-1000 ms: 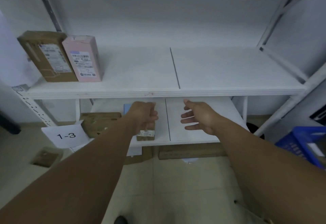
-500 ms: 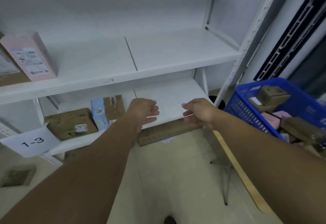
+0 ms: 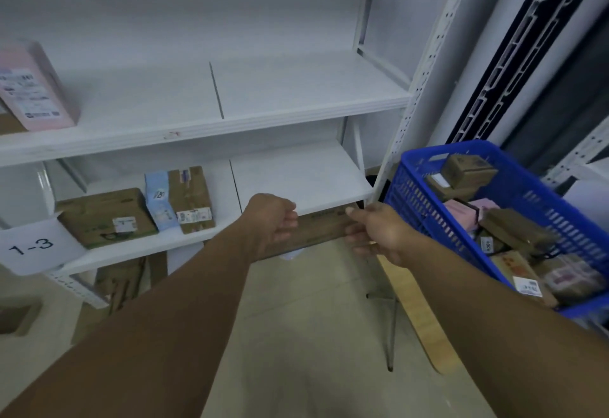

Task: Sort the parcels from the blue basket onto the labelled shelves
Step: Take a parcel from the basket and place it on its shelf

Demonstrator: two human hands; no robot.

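Observation:
The blue basket [image 3: 428,193] stands at the right, holding several brown and pink parcels [image 3: 514,229]. My left hand [image 3: 272,220] is curled loosely in front of the lower shelf [image 3: 296,180] and holds nothing. My right hand [image 3: 375,233] hangs relaxed, fingers apart, between the shelf's right post and the basket. On the lower shelf lie a large brown box [image 3: 103,216], a light blue parcel [image 3: 158,200] and a brown parcel [image 3: 192,198]. A pink parcel [image 3: 33,88] stands on the upper shelf [image 3: 263,88] at the left.
A paper label reading 1-3 [image 3: 31,246] hangs on the left post. A long brown carton [image 3: 316,229] lies under the lower shelf. A wooden plank [image 3: 418,315] and a thin metal leg [image 3: 390,335] lie on the floor below the basket.
My view has swung right, bringing the blue basket into sight. My left hand has let go of the small parcel it held at the lower shelf, and both hands have drifted toward the basket.

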